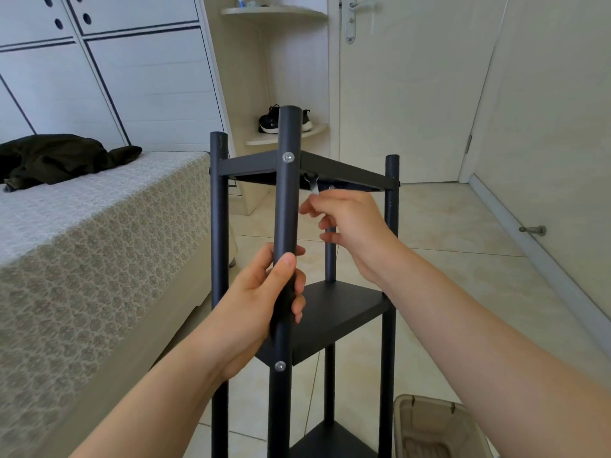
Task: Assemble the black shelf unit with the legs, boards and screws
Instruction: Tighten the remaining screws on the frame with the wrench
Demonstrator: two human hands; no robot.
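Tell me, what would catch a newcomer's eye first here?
The tall black shelf unit stands dead centre, its front leg gripped by the left hand. Just behind it, the right hand holds a small silver wrench up under the top board. On the left, a dark garment lies on the patterned bed.

Pale tiled floor [463, 242], daylit. Bed [99, 242] at left under a patterned cover, dark garment [59, 157] lying on it. White panelled cabinets [115, 77] behind. Corner shelves [284, 133] hold black shoes [269, 122]. Closed cream door [413, 94]; doorstop [534, 230] on the right wall's skirting.
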